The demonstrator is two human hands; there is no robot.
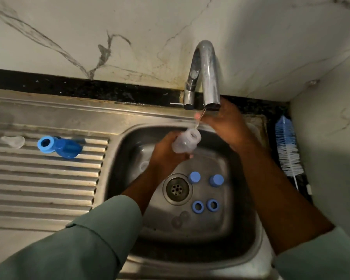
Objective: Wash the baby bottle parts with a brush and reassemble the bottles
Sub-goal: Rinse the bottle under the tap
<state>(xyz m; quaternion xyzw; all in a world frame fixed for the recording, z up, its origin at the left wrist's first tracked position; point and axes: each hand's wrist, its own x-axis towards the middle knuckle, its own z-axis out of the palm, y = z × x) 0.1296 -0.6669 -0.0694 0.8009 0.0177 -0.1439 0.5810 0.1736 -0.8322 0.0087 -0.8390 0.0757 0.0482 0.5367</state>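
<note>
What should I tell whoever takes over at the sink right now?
Left hand grips a clear plastic bottle body, mouth under the chrome tap's thin stream. Right hand is up at the spout; its grip is unclear.
In the steel sink basin: two blue caps, two blue rings.
On the drainboard: one blue ring and cap.
White-and-blue bottle brush lies unused on the right.
Left: washing the basin parts, then reassembly.
</note>
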